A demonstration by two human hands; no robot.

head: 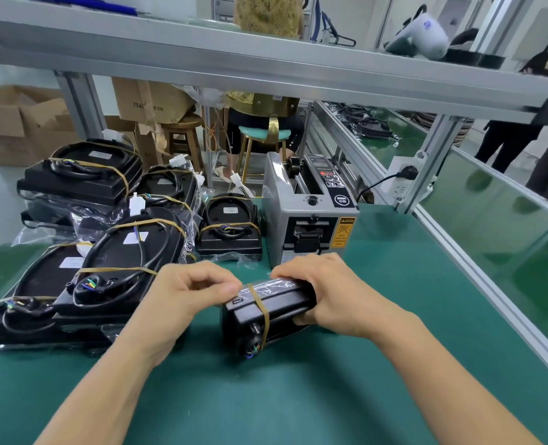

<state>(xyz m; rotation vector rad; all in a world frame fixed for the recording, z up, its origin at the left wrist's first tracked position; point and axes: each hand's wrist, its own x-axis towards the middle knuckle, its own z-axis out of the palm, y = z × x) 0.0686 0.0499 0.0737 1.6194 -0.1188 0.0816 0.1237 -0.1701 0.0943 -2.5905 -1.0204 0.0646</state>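
The right hand (327, 293) grips the far end of a black appliance base (275, 316), fingers curled over its top and thumb underneath. The base lies on its side on the green tabletop (378, 332), directly between the 2 hands, with its near end pointing toward the person. A tan rubber band (264, 311) runs around its body, and a short metal stub and coloured wire ends show on the near face. The left hand (190, 293) sits just beside the base's upper near corner, its fingers curled and thumb and forefinger pinched on the edge of the clear plastic film (275, 285) that lies over the top of the base. The hands are close together, only the width of the base apart.

Just beyond the right hand stands a grey automatic tape dispenser (311, 216), its slot facing the hands. Its black cord runs to a white wall socket (401, 178) on the aluminium frame. Beyond the left hand sits 1 small banded base (230, 232) in a clear bag. Farther out to the left of that hand lie stacks of larger black bases (131, 252), each bound with rubber bands over a coiled cable.
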